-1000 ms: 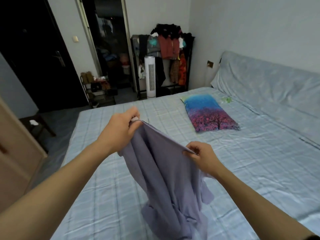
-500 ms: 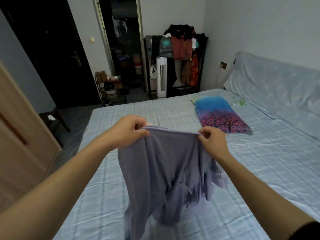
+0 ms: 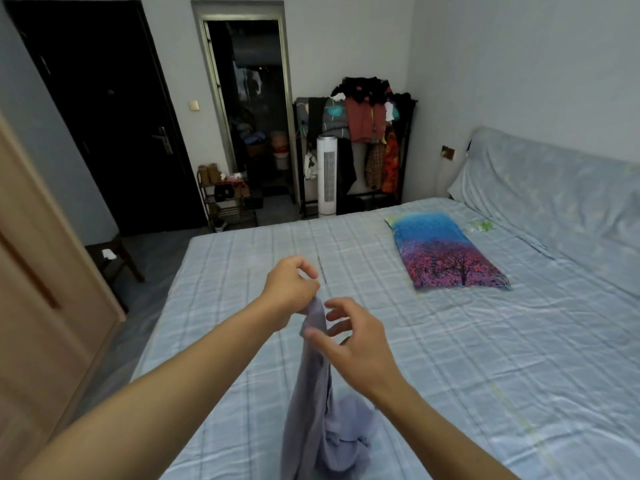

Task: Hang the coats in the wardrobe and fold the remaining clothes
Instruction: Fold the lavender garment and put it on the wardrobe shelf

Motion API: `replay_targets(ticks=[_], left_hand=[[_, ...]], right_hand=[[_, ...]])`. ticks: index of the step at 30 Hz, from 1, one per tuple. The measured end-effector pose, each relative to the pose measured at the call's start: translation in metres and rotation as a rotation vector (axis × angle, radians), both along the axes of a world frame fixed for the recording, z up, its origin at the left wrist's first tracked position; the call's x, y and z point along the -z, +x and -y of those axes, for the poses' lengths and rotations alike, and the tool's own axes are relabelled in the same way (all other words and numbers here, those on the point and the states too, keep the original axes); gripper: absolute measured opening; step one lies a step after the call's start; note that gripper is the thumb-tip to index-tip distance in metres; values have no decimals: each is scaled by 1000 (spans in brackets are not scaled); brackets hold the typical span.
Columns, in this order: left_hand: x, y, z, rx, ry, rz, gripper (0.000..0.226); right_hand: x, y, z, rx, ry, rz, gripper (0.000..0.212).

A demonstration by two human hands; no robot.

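Over the checked bed (image 3: 450, 358), left hand (image 3: 289, 289) grips the lilac garment (image 3: 313, 393); right hand (image 3: 349, 341) grip loose.

The shirt (image 3: 311, 393) was thin, matt lilac cloth, soft and limp where it bunched. The bed (image 3: 450, 375) wore a pale blue checked cotton-like sheet, matt and lightly creased. The pillow (image 3: 446, 252) had a smooth printed cloth cover with a faint sheen. The wardrobe (image 3: 38, 306) looked like matt light wood. The fan (image 3: 326, 174) was smooth white plastic. The door (image 3: 114, 116) looked dark, with a shiny metal handle (image 3: 163, 139).
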State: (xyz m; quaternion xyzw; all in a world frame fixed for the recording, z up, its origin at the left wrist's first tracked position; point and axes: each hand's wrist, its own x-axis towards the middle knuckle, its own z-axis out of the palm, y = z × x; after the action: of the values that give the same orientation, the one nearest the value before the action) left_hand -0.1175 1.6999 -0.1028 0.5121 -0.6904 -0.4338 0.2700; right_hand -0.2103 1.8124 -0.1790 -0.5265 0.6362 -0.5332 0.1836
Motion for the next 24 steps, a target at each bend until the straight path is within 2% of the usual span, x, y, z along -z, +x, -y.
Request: replay_targets(ticks=[2,3,5,8,9,12,14,16,18,19,21,24], left_hand=[[-3,-2,-1,-55,129,-154,11],[-6,-3,-2,-71,173,-229,11],[-10,-3,-5,-86,211,-324,13],[-13,3,-8,-77,190,-362,12],[-15,7,-8,-71,177,-372,12],[-17,19,-7,-26,174,-376,22],[-14,27,-5,59,140,-274,32],[-8,33,-4,182,-17,-28,36],[-1,36,-7,283,-276,217,36],[2,35,-9,320,-398,254,34],[5,32,-11,392,-573,210,26],[2,31,-9,484,-657,119,20]], right_hand=[[-1,6,2,-21,-8,-39,76],[-2,8,5,-22,-31,-59,78],[-6,8,11,35,-94,-62,60],[-9,1,18,153,-210,-34,11],[-9,-2,19,162,-229,-21,6],[-13,-11,21,140,-237,-10,16],[-18,-15,23,105,-240,-3,21],[-24,-17,25,74,-234,16,21],[-28,-19,26,21,-221,48,20],[-30,-19,25,-9,-208,59,19],[-32,-20,24,-54,-180,65,20],[-33,-27,19,-103,-155,92,20]])
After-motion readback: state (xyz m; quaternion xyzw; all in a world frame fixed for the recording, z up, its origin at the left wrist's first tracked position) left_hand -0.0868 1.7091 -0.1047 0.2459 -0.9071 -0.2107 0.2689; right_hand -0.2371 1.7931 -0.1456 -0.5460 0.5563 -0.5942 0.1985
